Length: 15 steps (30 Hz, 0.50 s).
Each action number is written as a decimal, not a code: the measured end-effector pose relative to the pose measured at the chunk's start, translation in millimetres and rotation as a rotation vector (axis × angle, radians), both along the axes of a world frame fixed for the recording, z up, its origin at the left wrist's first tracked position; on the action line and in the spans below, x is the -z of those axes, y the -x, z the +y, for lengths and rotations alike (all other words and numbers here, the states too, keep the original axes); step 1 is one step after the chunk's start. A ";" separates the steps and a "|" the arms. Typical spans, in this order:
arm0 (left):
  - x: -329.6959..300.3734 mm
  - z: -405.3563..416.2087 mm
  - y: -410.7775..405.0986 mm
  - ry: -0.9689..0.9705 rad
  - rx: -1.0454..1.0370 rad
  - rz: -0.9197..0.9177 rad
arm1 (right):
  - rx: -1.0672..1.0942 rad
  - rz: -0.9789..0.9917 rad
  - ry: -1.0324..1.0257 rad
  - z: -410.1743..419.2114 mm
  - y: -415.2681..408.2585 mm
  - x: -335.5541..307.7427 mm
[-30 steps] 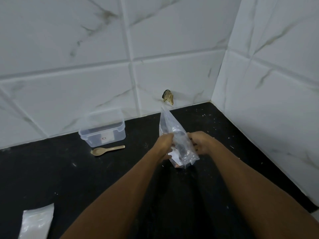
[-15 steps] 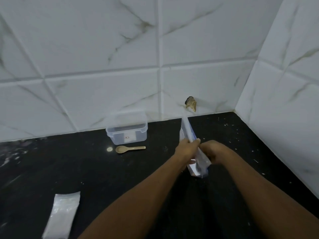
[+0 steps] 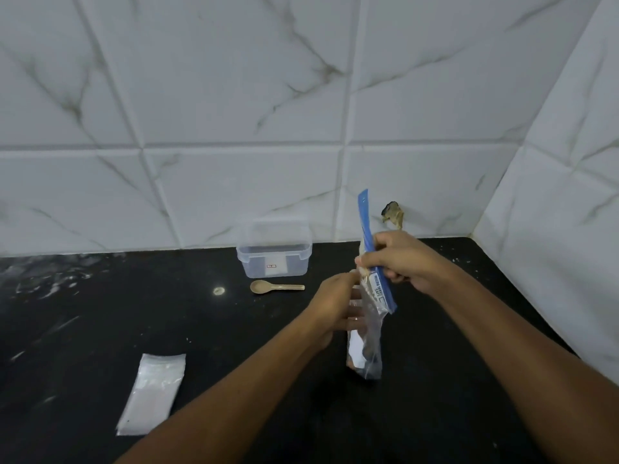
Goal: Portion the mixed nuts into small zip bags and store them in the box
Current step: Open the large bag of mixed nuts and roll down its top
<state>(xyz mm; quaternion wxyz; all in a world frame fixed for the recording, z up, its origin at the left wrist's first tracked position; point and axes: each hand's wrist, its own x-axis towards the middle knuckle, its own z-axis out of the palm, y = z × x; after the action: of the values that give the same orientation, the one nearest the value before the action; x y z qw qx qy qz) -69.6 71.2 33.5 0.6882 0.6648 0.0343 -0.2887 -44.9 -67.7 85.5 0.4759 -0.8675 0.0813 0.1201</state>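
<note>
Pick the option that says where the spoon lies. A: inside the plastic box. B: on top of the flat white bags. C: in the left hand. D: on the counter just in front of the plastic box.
D: the spoon lies flat on the black counter just in front of the plastic box, apart from both hands and from the white bags.

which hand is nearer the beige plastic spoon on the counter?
Left. The left hand holds the clear zip bag just right of the beige plastic spoon; the right hand grips the bag's blue strip further right.
</note>
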 end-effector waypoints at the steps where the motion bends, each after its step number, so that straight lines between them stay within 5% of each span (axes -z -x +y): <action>1: -4.4 8.4 5.2 0.005 -0.001 -0.006 | -0.029 -0.022 0.023 8.7 3.4 -6.3; 15: 2.1 99.5 49.5 -0.026 -0.151 0.019 | -0.198 -0.158 0.321 99.2 52.5 -12.7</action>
<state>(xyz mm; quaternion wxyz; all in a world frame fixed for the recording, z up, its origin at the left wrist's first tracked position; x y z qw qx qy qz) -119.1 170.8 31.5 0.6989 0.6664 0.0947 -0.2418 -97.4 31.5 98.2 0.3224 -0.9426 -0.0240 0.0832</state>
